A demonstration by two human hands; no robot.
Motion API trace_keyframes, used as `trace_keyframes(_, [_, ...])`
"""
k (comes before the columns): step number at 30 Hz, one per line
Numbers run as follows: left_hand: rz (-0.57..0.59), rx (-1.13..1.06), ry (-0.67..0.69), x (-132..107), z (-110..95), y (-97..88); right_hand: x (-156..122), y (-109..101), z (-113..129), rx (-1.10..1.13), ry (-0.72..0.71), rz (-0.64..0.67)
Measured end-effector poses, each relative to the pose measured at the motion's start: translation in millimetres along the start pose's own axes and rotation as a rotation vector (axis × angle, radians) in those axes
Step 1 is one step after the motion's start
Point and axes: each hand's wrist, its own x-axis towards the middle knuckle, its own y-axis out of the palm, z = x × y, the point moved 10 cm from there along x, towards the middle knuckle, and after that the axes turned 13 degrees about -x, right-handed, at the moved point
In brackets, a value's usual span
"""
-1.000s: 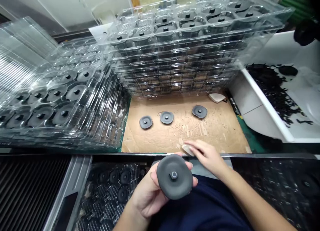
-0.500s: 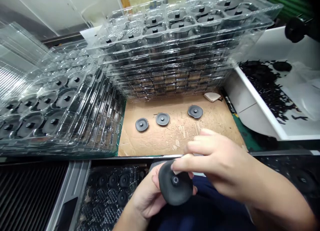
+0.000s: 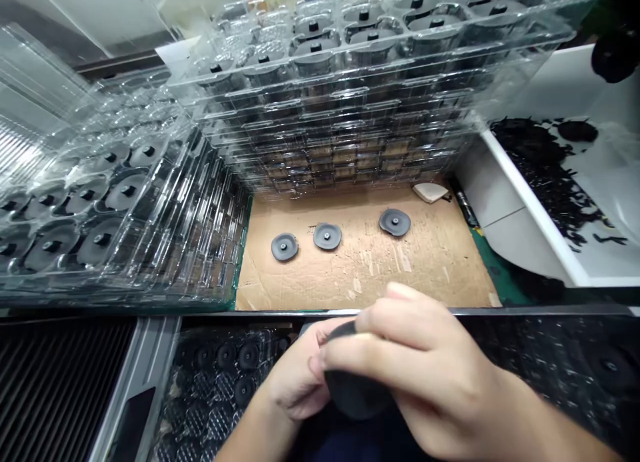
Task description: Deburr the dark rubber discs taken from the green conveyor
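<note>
Left hand [image 3: 295, 382] cradles the dark disc [image 3: 357, 395] from below, steadying it; right hand [image 3: 425, 362] closes over its top. Three similar discs [image 3: 327, 236] lie beyond it, on the cardboard sheet [image 3: 440, 262].

a second ago your right hand [image 3: 430, 362] lay out on the cardboard sheet [image 3: 430, 262] at the near edge of the bench, fingers on a small pale piece, well apart from the dark disc [image 3: 357, 392] in your left hand [image 3: 295, 382]. half a second ago it had lifted and come back over the disc, fingertips just at its upper rim, the centre stud in plain sight. now your right hand lies across the disc's face and hides the stud and most of the top; only the lower edge shows. the pale piece is out of sight.
</note>
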Motion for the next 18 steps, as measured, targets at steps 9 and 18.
trace_keyframes(9, [-0.034, -0.221, 0.274, -5, -34, -1.0, -29, 15, -9, 0.135, 0.253, -0.112])
trace_keyframes(18, [-0.003, -0.221, 0.328, -7, -42, 8.8, -69, 11, -82, 0.366, 0.685, -0.29])
